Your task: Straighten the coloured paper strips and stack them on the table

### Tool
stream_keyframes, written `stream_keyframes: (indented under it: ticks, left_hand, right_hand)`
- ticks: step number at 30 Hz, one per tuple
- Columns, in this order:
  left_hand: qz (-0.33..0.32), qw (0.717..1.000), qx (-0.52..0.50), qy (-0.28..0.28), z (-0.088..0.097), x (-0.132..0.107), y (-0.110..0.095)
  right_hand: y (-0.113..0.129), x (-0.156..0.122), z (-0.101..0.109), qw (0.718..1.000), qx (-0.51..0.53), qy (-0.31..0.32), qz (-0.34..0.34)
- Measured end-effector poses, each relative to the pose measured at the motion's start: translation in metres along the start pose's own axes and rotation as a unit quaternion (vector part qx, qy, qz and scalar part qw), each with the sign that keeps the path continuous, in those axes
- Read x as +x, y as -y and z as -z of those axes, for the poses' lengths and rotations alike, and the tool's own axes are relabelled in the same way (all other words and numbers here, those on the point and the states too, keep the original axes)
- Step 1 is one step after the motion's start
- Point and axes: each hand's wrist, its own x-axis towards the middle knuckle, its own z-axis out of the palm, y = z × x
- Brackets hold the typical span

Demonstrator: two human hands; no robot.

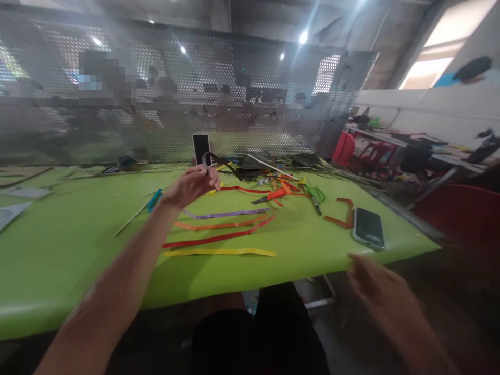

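My left hand (195,183) is raised over the far middle of the green table, fingers closed. A thin dark strip (228,162) curves out from its fingertips toward the right. Below it, flat on the table, lie a purple strip (230,213), an orange strip (219,226), a red strip (211,241) and a yellow strip (219,252), roughly side by side. Blurred by motion, my right hand (377,286) hovers off the table's front edge, nearest a phone (369,228); its fingers are unclear. Left of that phone is a bent red-orange strip (347,213).
An orange cutter knife (275,195) and green-handled scissors (317,195) lie among coloured scraps. Another phone (201,149) stands upright at the back. A thin stick (133,219) and a teal ring-shaped item (155,200) are at left. A perforated screen (250,125) rises behind.
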Motion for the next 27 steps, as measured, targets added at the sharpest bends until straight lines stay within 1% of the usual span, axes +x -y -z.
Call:
stream_keyframes:
  ticks: [1,3,4,6,8,10,13,16,20,22,23,24,25,26,27]
  left_hand:
    - [0.005,1.0,0.0,-0.007,0.003,0.001,0.003]
    - [0.022,0.999,0.007,-0.025,0.008,0.002,0.008]
    - [0.033,0.999,0.013,-0.038,0.01,0.003,0.01]
    - [0.051,0.997,0.025,-0.06,0.013,0.003,0.014]
    - [0.055,0.996,0.035,-0.069,0.015,0.003,0.017]
    - [0.056,0.995,0.044,-0.07,0.014,0.003,0.018]
    - [0.058,0.994,0.057,-0.066,0.012,0.004,0.018]
    - [0.057,0.994,0.072,-0.057,0.008,0.005,0.015]
    - [0.063,0.99,0.117,-0.044,0.003,0.007,0.012]
    - [0.063,0.98,0.184,-0.028,0.001,0.008,0.013]
    - [0.061,0.969,0.237,-0.02,0.0,0.009,0.014]
    - [0.06,0.951,0.303,-0.013,0.0,0.01,0.016]
    - [0.057,0.923,0.382,-0.007,0.0,0.012,0.018]
    - [0.054,0.883,0.466,-0.004,0.0,0.013,0.022]
    - [0.053,0.834,0.549,-0.006,0.0,0.013,0.026]
  right_hand:
    - [-0.002,0.001,-0.015,0.997,0.062,0.026,-0.035]
    - [-0.001,0.009,-0.054,0.99,0.11,0.073,-0.053]
    - [0.001,0.015,-0.073,0.98,0.162,0.098,-0.063]
    - [0.006,0.025,-0.107,0.958,0.232,0.144,-0.082]
    - [0.011,0.034,-0.129,0.941,0.27,0.181,-0.094]
    - [0.015,0.039,-0.138,0.931,0.286,0.204,-0.094]
    - [0.022,0.041,-0.133,0.925,0.304,0.213,-0.085]
    - [0.035,0.036,-0.112,0.921,0.317,0.22,-0.058]
    - [0.052,0.029,-0.075,0.922,0.291,0.252,0.045]
    - [0.053,0.029,-0.063,0.923,0.257,0.272,0.089]
    - [0.052,0.031,-0.06,0.924,0.235,0.286,0.1]
    - [0.049,0.034,-0.059,0.924,0.211,0.301,0.107]
    - [0.045,0.038,-0.061,0.923,0.188,0.317,0.108]
    - [0.041,0.044,-0.065,0.922,0.168,0.333,0.105]
    - [0.039,0.051,-0.07,0.919,0.154,0.348,0.101]
